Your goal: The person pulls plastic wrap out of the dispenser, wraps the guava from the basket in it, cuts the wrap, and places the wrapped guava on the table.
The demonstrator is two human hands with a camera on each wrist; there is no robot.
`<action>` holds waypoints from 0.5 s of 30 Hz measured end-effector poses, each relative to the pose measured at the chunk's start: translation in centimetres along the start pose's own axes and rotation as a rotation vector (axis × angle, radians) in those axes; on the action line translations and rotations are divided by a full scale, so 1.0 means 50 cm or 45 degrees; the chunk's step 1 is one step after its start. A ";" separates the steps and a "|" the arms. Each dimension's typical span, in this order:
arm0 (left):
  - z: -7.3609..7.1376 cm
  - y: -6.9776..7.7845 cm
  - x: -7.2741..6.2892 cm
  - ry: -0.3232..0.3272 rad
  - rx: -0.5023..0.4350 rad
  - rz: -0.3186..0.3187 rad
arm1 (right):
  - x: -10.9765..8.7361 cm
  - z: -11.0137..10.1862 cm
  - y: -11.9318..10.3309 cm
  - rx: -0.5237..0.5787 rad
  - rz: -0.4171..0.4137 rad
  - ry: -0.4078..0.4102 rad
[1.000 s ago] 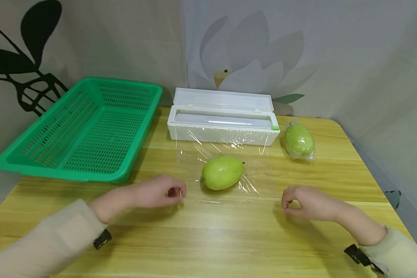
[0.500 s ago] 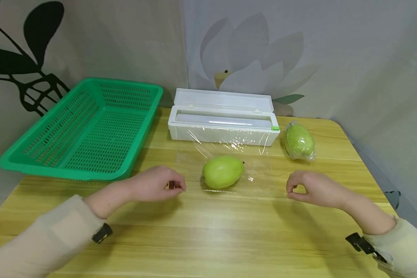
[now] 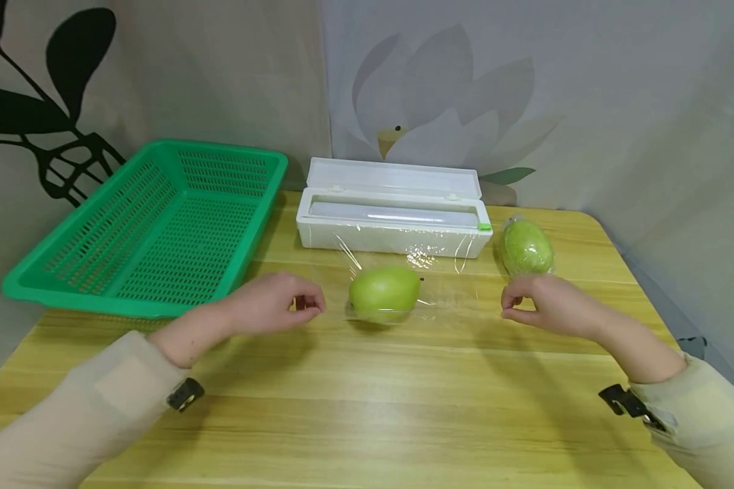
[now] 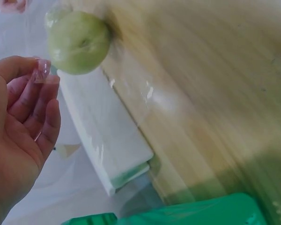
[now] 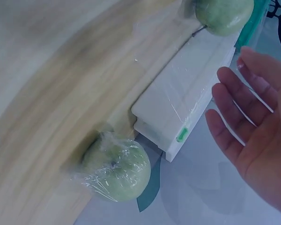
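Crosswise on the desk (image 3: 367, 414), in front of the white box (image 3: 391, 238) and between the two hands, the unwrapped green fruit (image 3: 384, 285) is laid on its side. Its long axis is set roughly left to right, nearly parallel to the box, and its dark stem (image 3: 422, 279) is pointed to the right. In the left wrist view its opposite, dimpled end is shown almost head-on.

Clear film (image 3: 449, 295) is drawn from the box toward the person, and its near edge is seen as a thin line across the front of the fruit. This edge is pinched between the thumb and forefinger of the left hand (image 3: 275, 303) and, at the other side, of the right hand (image 3: 553, 304), where the film can hardly be made out. Whether film is also spread beneath the fruit cannot be told.

The near end of the wrapped fruit (image 3: 528, 244), right of the box, is hidden by the right hand in the head view. The unwrapped fruit is cut off at the top of the right wrist view. Only part of the green basket (image 4: 196, 213) is caught in the left wrist view.
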State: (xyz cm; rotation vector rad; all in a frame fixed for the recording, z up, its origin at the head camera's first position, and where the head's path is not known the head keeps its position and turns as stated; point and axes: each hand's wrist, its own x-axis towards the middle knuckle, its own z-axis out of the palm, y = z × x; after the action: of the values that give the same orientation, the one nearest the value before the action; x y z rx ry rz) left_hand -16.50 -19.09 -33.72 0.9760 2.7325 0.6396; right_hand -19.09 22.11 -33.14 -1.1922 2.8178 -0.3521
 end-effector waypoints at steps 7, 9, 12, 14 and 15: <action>-0.012 -0.008 0.012 0.154 0.119 -0.035 | 0.026 -0.015 0.008 -0.029 0.053 0.038; -0.013 -0.010 0.016 0.165 0.128 -0.059 | 0.034 -0.017 0.009 -0.022 0.064 0.037; -0.014 -0.014 0.022 0.182 0.157 -0.116 | 0.046 -0.017 0.012 -0.015 0.075 0.033; -0.013 -0.017 0.028 0.207 0.184 -0.156 | 0.054 -0.017 0.015 -0.007 0.077 0.039; -0.013 -0.018 0.031 0.219 0.195 -0.178 | 0.058 -0.016 0.017 -0.005 0.074 0.048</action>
State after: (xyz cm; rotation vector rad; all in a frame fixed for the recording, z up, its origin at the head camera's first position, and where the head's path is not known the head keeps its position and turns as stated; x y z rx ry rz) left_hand -18.40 -18.97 -33.58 0.7826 3.0069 0.5186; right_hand -21.80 20.76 -32.46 -1.1128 2.8797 -0.3696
